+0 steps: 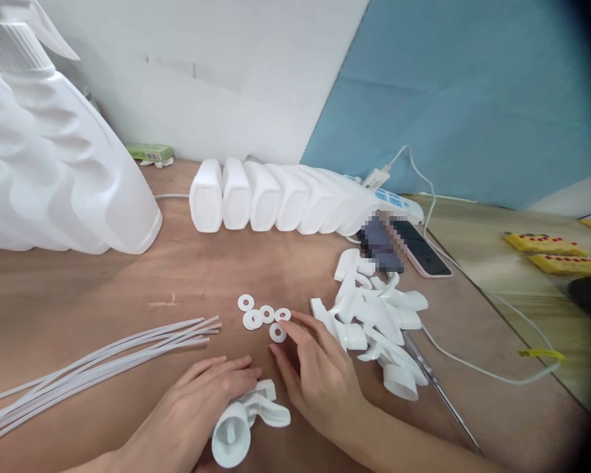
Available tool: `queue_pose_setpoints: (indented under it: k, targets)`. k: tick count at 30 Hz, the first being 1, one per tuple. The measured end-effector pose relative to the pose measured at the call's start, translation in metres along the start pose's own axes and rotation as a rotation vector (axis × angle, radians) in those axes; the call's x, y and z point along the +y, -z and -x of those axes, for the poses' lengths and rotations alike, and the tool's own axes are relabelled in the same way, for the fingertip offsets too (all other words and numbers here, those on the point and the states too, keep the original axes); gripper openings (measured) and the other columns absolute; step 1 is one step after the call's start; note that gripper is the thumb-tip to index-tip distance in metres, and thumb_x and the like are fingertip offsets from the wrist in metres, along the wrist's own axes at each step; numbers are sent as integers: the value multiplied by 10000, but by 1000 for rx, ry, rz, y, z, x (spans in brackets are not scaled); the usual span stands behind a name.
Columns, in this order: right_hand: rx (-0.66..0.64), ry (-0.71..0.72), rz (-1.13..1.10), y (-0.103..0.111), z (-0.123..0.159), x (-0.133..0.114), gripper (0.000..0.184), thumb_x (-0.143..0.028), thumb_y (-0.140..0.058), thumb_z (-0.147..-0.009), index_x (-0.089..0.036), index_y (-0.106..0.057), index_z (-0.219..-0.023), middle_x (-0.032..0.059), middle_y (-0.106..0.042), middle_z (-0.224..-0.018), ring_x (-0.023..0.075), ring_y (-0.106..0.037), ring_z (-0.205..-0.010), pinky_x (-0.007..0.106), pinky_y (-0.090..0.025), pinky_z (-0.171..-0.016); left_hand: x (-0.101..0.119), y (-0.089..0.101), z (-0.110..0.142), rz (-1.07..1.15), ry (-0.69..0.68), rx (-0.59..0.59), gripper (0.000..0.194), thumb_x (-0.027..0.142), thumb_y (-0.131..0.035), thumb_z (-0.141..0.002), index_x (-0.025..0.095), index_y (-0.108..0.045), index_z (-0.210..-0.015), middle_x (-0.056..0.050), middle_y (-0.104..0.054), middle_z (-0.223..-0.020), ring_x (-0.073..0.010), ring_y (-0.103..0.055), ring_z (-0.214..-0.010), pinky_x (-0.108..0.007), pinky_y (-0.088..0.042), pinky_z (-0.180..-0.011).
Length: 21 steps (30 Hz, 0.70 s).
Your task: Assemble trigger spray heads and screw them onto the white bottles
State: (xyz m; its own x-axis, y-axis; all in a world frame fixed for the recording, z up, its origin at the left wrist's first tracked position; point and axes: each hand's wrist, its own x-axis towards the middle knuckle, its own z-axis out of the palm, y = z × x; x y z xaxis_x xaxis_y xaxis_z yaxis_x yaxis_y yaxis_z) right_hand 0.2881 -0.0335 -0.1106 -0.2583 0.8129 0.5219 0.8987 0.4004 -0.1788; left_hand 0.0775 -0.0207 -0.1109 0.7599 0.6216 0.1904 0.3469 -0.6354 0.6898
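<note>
My left hand [211, 391] curls over a white trigger spray head [256, 407], whose round open collar faces me. My right hand [325, 381] hovers at a small group of flat white ring washers [245, 302]. Its thumb and index finger are apart, with their tips at the edges of the nearest washer [277, 333]. Another fingertip is by the washer [282, 315] just behind. Whether these fingertips touch the rings I cannot tell. Several more white spray heads [374, 309] lie in a pile to the right of my right hand.
Thin white tubes [108, 361] lie in a bundle at left. White bottles [209, 197] lie in a row at the back; larger upright ones [103, 177] stand far left. A metal tool [443, 391], a phone [421, 246], a power strip [398, 205] and a cable [492, 374] are at right.
</note>
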Motion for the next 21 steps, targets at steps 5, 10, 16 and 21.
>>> queue_pose_setpoints:
  k: [5,10,16,21]
  targets:
    - [57,15,-14,-1,-1,0,199,-62,-514,-817,-111,-535,-1008,87,-666,-806,200,-614,-755,316,-541,-631,-8,-3,1,-32,-53,-5,585,124,-448,-727,210,-313,-1290,-43,-551,-1266,-181,-486,-1195,-312,-423,-977]
    - [159,93,-206,6,-7,2,349,-31,-587,-759,-109,-494,-1086,119,-681,-913,205,-620,-828,329,-555,-655,-14,-6,1,-11,-65,-11,581,154,-460,-707,225,-332,-1269,-52,-569,-1237,-207,-501,-1178,-336,-438,-956]
    - [303,198,-427,29,-7,-23,100,-139,-540,-846,-217,-557,-907,11,-718,-851,137,-645,-826,287,-560,-749,-6,-2,-1,30,-43,-47,478,219,-466,-770,228,-344,-1232,-63,-589,-1182,-210,-466,-1205,-340,-409,-975]
    - [318,388,-376,7,-1,-38,215,-151,-479,-877,-203,-641,-745,-50,-721,-837,93,-631,-732,228,-530,-771,-3,0,-2,41,-43,-40,434,271,-479,-811,230,-374,-1230,-74,-577,-1204,-225,-463,-1206,-366,-391,-994]
